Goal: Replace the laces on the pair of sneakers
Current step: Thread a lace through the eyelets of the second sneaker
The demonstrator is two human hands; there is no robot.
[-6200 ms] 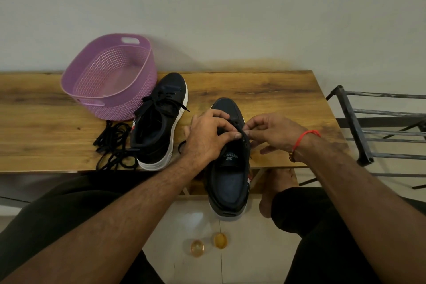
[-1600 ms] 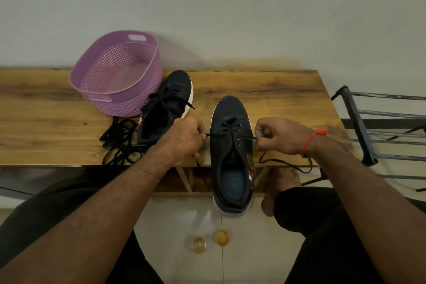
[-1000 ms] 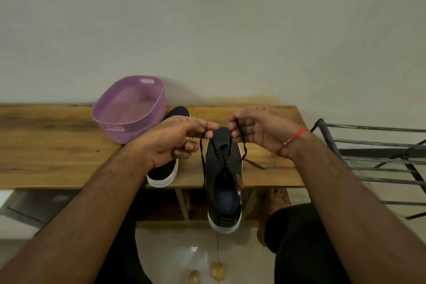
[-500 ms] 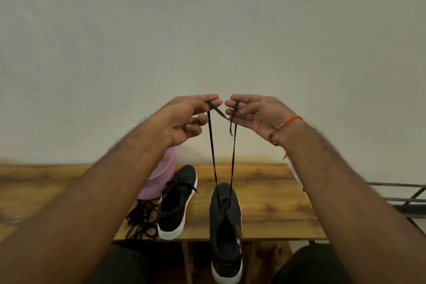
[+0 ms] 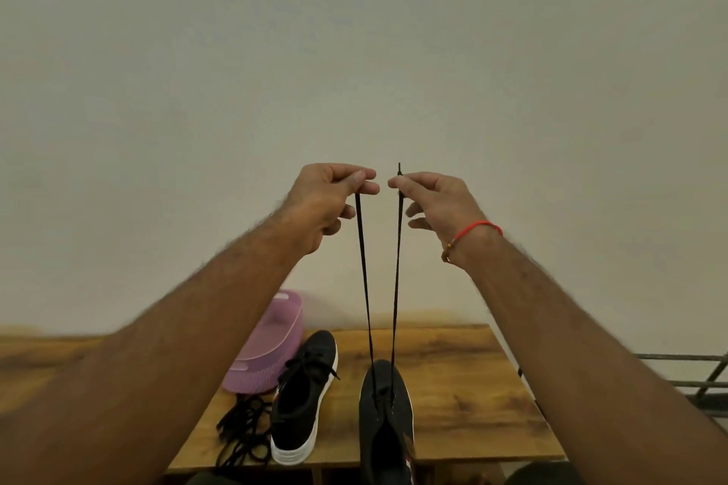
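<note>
Lace up in the air, black and thin, its 2 strands pulled straight and running side by side down into the front eyelets of the near sneaker. That sneaker sits toe-away on the front part of the desk, its heel end passing the desk's near edge and out of the bottom of the view. The left hand pinches the left strand between thumb and forefinger, the tip hidden inside the grip, the other fingers curled beneath. The right hand pinches the right strand the same way, and here the stiff tip pokes up just above the fingertips; its lower fingers hang loosely spread. The 2 hands are held high in front of the pale wall, close together, fingertips near but apart. A red thread band circles the right wrist. Left of the near sneaker, well apart from it, stands the second sneaker, black with a white sole and already laced. Just left of its heel lies a loose tangle of black laces on the desk. Behind that, partly hidden by the left forearm, is a purple basket. Off the desk's right end, dark metal bars of a rack show.
</note>
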